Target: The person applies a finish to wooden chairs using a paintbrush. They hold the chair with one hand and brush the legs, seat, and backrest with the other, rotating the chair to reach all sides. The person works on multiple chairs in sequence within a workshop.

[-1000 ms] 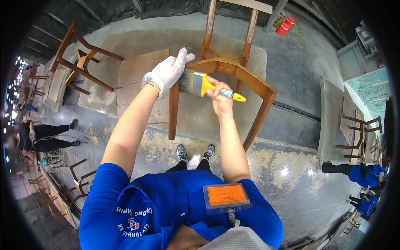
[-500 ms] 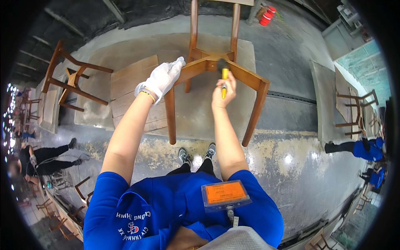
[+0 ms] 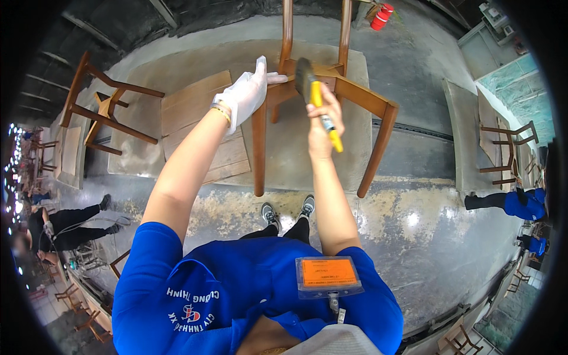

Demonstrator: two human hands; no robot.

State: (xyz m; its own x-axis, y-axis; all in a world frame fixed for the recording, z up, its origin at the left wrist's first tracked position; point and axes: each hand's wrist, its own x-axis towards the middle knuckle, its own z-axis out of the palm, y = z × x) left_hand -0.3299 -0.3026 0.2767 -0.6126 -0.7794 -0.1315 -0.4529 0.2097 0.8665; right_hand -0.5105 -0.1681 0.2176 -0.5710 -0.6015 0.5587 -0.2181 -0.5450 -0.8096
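In front of me stands a brown wooden chair frame (image 3: pixel 368 99) with no seat panel, its legs and angled rails showing. My left hand (image 3: pixel 247 93), in a thin white glove, rests against the left rail, fingers stretched and spread. Bare, my right hand (image 3: pixel 323 121) grips a yellow-handled brush (image 3: pixel 316 94) over the middle joint of the frame. The brush's dark, motion-blurred head points away from me and covers part of that joint.
The chair stands on a low grey platform (image 3: pixel 207 168) partly covered by cardboard (image 3: pixel 198 106). Another chair frame (image 3: pixel 106 112) lies at the left; more frames (image 3: pixel 503 151) are at the right. Co-workers (image 3: pixel 71 228) stand on both sides. A red cylinder (image 3: pixel 381 16) is far back.
My left hand has gone from wrapping the rail to stretched fingers. The brush has swung left and tilted, its handle end now towards the right. The view has shifted slightly.
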